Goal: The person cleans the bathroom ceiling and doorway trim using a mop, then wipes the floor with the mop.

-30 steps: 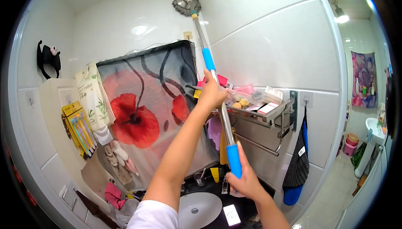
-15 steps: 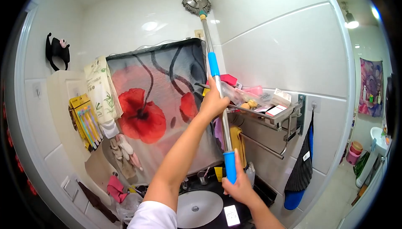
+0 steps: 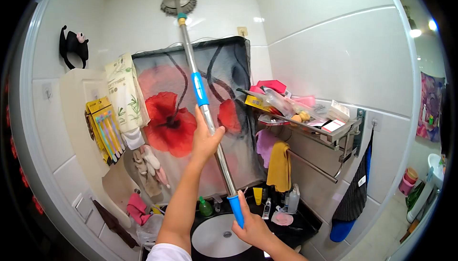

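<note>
A long-handled mop (image 3: 188,51) slants up across the head view, its round grey head (image 3: 178,1) against the white tiled wall above a poppy-printed cloth (image 3: 167,122). My left hand (image 3: 206,139) is closed around the metal pole just below the upper blue sleeve. Lower down, my right hand (image 3: 251,227) grips the blue end of the handle, its thumb lying along the pole. That end is over the white sink basin (image 3: 214,242).
A metal rack (image 3: 329,134) loaded with packets and boxes juts from the right wall, with a yellow towel (image 3: 279,168) below. Toothbrush packs (image 3: 106,132) and a tissue bag (image 3: 125,94) hang on the left. Bottles (image 3: 293,199) and a green bottle (image 3: 205,207) stand on the black counter.
The mop head has moved left along the upper wall, and the pole now leans left. Both hands have shifted left with it, still gripping. The camera view has shifted slightly.
</note>
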{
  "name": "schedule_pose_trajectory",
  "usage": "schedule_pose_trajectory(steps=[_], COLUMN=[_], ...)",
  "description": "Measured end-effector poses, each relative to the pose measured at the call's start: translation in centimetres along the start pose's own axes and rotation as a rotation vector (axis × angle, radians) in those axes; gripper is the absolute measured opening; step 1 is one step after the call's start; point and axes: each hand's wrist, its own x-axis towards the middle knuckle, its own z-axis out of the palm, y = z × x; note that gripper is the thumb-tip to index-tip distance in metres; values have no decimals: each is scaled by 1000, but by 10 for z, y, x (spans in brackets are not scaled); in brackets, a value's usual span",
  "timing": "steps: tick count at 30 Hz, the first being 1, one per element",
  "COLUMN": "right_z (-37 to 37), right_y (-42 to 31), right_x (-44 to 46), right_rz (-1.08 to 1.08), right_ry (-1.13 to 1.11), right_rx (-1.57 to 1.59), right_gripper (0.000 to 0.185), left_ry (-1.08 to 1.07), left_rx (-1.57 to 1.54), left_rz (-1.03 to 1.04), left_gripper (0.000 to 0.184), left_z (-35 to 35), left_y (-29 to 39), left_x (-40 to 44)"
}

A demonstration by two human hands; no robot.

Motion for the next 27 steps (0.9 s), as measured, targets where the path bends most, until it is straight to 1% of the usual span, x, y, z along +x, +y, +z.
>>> schedule_pose_trajectory(steps=[2,5,7,8,9,10,11,12,13,14,15,16,17,19,21,23,25,26,27], right_z=[0,-3,-6,-7,-8,-10,-8,-6,-6,-8,-11,-13,-16,-18,-19,-16,-13,-9,-5], right_y=[-6,-15,-20,-21,-23,-28,-25,-20,-18,-19,-18,-17,-16,-15,-14,-11,-10,-6,1], right_x=[6,21,35,40,45,47,49,49,49,49,52,54,56,57,55,51,44,41,40], right_rz=[-30,-78,-113,-103,-93,-77,-89,-128,-164,-116,-121,-154,-187,-167,-28,-12,83,84,61], right_ry=[-16,-36,-41,-37,-35,-9,-16,53,122,124,121,162,204,204,207,205,239,231,286], right_rx=[-48,-124,-149,-152,-156,-78,-78,-13,53,71,71,47,23,43,83,86,132,136,198], right_gripper=[86,85,84,84,83,75,75,70,65,57,57,57,56,55,55,56,59,59,62], left_ry=[35,85,161,157,171,165,157,194,191,193,194,141,145,115,63,25,-34,-61,-89], left_rx=[-38,-81,-97,-127,-119,-137,-158,-95,-113,-95,-77,-134,-98,-10,55,79,100,120,139], left_rz=[-13,-32,74,33,33,8,-16,23,67,71,76,16,29,-8,-37,-68,-69,-77,-84], left_gripper=[94,93,77,71,71,70,70,71,72,73,75,82,89,97,99,99,99,98,98], left_z=[-14,-33,-46,-50,-53,-55,-57,-56,-54,-50,-48,-47,-43,-35,-26,-13,1,10,18], left_y=[-16,-22,-28,-30,-24,-21,-19,-23,-24,-28,-23,-15,-13,-6,0,4,8,8,10], left_x=[2,8,20,23,26,30,35,41,46,52,57,59,64,71,73,74,74,76,78])
